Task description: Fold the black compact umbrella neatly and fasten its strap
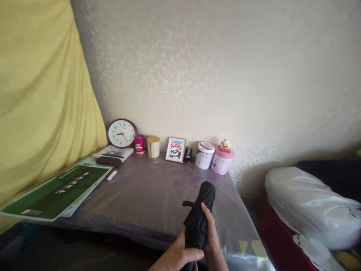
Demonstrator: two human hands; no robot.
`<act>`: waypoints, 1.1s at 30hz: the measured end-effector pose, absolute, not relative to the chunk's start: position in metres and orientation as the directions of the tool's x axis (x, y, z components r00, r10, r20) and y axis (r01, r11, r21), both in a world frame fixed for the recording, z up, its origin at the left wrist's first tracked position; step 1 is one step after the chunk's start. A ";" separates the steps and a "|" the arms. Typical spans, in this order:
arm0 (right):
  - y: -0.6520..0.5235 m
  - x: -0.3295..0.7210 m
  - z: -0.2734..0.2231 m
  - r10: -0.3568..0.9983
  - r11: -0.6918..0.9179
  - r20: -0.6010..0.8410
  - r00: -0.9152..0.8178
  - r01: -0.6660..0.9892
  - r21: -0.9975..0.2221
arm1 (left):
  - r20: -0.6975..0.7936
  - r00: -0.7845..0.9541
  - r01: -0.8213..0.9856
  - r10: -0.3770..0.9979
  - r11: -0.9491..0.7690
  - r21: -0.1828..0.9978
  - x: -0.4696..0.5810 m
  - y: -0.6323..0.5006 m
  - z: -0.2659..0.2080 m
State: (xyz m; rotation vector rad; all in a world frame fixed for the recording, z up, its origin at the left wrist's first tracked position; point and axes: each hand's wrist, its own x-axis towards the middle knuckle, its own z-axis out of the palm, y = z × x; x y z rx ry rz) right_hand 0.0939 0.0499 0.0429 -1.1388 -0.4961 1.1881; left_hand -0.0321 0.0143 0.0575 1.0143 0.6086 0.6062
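A folded black umbrella [199,218] is held over the front edge of the table, its rounded end tilted up and away from me. My left hand [180,251] wraps around its lower part, thumb across the front. Along the right side, my right hand [212,235] grips it with the thumb pointing up the fabric. A loose strap [189,204] sticks out to the left of the umbrella. The lower end is partly hidden by my hands and cut off by the frame.
Along the wall stand a clock [122,133], a pink can [139,144], a yellow-lidded jar [153,147], a panda picture frame [175,149], two tubs [205,155] and a figurine [225,144]. Green papers [59,192] lie left on the table [141,192]. A white plastic bag [313,205] is at right.
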 end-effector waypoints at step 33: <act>0.056 0.097 0.038 0.883 -0.030 -0.007 0.469 0.042 -0.999 | 0.083 0.372 0.368 0.924 -0.229 0.901 -0.031 0.026 0.027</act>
